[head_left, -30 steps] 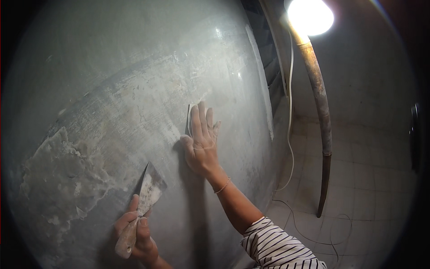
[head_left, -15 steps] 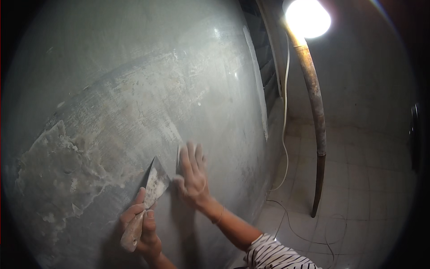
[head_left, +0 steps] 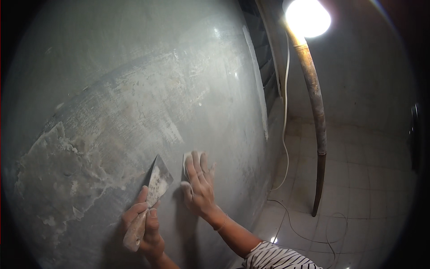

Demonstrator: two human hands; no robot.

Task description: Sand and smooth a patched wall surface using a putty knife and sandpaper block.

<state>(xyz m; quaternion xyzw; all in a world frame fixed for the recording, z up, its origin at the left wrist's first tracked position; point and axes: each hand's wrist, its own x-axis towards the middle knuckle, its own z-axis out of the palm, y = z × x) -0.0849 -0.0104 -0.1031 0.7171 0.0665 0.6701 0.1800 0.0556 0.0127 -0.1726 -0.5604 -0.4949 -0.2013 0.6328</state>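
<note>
My left hand [head_left: 145,226] is closed round the worn handle of a putty knife [head_left: 157,181]. Its triangular metal blade points up, smeared with pale filler, in front of the grey plastered wall [head_left: 215,103]. To the right of the blade, my right hand [head_left: 199,184] lies with fingers stretched upward, pressing a thin pale sheet of sandpaper [head_left: 186,160] to the wall. Most of the sheet is hidden under the fingers. White dust coats the fingertips. A rough, flaking patch [head_left: 58,166] spreads over the wall on the left.
A bright lamp [head_left: 308,18] shines atop a curved wooden pole [head_left: 317,107] at the right. A white cable [head_left: 285,121] hangs beside it, and a thin cord [head_left: 304,235] loops over the tiled floor [head_left: 367,193]. A louvred opening [head_left: 264,49] edges the wall.
My right hand has slid a little right and down along the wall with the sandpaper. The left hand and putty knife have shifted slightly to the right.
</note>
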